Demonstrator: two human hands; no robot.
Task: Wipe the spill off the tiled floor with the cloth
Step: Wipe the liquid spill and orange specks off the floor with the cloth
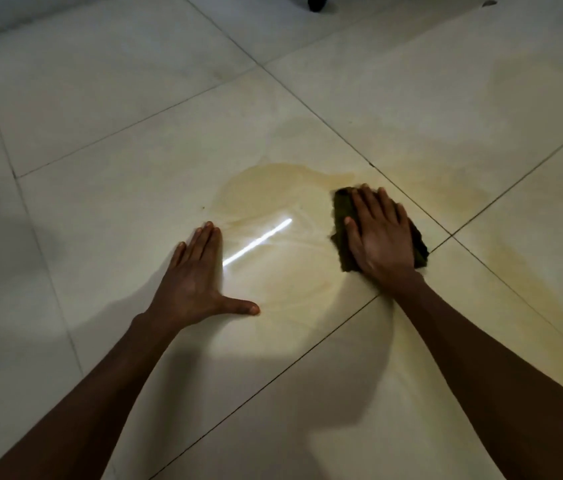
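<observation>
We see a glossy pale tiled floor [107, 109] crossed by thin dark grout lines [307, 109] (running diagonally), a bright light streak [257, 241] reflected near centre, a dark round object [317, 2] at twelve o'clock.

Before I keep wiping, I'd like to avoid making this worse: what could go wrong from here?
The cloth under your right hand looks small against the yellowish spill, which spreads over several tiles, so it may just smear liquid around. Your left hand presses flat on the floor at the wet edge and could slip. Liquid may also settle into the grout lines.
</observation>
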